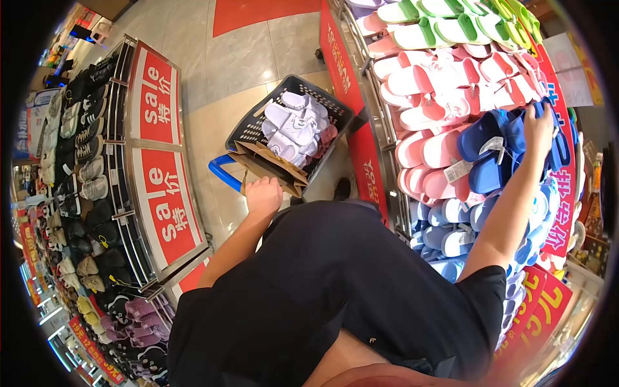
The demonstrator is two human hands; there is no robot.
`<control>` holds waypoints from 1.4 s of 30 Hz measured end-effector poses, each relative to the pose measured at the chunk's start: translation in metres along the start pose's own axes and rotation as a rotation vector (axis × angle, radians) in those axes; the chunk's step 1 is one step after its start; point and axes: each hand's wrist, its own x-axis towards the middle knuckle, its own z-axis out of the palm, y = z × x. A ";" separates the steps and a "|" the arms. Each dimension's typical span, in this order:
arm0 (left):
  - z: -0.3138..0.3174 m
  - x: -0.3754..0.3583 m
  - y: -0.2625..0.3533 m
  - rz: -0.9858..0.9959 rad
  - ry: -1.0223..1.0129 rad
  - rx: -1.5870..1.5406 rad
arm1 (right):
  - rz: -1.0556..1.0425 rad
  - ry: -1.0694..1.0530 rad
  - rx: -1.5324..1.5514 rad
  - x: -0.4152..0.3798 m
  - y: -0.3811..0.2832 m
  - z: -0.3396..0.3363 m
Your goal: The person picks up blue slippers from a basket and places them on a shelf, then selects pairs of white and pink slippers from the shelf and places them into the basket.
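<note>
My left hand (264,195) is closed at the near edge of a black shopping basket (240,132), by its blue handle (225,169) and a brown paper bag (267,164); exactly what the fingers grip is hard to make out. White slippers (296,128) lie heaped in the basket, with some pink ones (328,137) at the right. On the right, my right hand (539,129) is wrapped round dark blue slippers (480,138), which lie over the pink slippers (438,149) on the display. A white tag (458,171) shows beside them.
Light blue slippers (454,213) lie nearer on the right display, green ones (419,32) at its far end. A red panel (342,61) fronts it. On the left stands a shoe rack (122,138) with red sale signs (155,97). Tiled floor (251,61) runs between.
</note>
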 end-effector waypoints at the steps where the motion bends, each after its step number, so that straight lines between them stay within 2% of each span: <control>1: 0.000 0.000 0.000 0.004 0.014 -0.004 | 0.010 -0.016 0.044 -0.016 -0.047 -0.032; 5: 0.003 0.001 0.001 0.038 0.145 0.005 | -0.143 0.000 0.576 -0.079 -0.165 -0.094; 6: 0.002 0.002 0.001 0.041 0.140 0.007 | -0.035 -0.188 0.739 -0.101 -0.194 -0.121; 7: 0.002 0.002 0.001 0.044 0.134 0.008 | -0.217 -0.104 0.847 -0.121 -0.208 -0.114; 8: 0.002 0.001 0.001 0.046 0.126 0.008 | -0.231 -0.198 0.926 -0.140 -0.222 -0.117; 9: 0.003 0.001 0.001 0.045 0.122 0.006 | -0.150 -0.347 1.059 -0.161 -0.241 -0.124; 10: 0.004 0.002 0.001 0.042 0.119 0.002 | -0.170 -0.421 1.109 -0.184 -0.251 -0.120; 12: 0.004 0.003 0.003 0.018 0.055 0.021 | -0.231 -0.736 1.228 -0.216 -0.262 -0.112; 15: 0.002 0.003 0.006 -0.028 -0.084 0.081 | -0.243 -0.958 1.317 -0.266 -0.264 -0.093; 19: 0.007 0.005 0.005 -0.034 -0.146 0.135 | -0.248 -1.253 1.319 -0.310 -0.256 -0.078; 26: -0.005 0.010 0.016 -0.085 -0.353 0.246 | -0.443 -1.437 1.129 -0.369 -0.256 -0.040; 30: -0.008 0.005 0.015 -0.019 -0.345 0.250 | -0.460 -1.476 1.023 -0.396 -0.247 -0.033; 34: -0.014 0.003 0.011 0.093 -0.458 0.244 | -0.358 -1.450 0.880 -0.411 -0.232 -0.042; 42: -0.017 0.001 -0.023 0.499 -0.571 0.118 | -0.030 -1.422 0.649 -0.490 -0.205 -0.086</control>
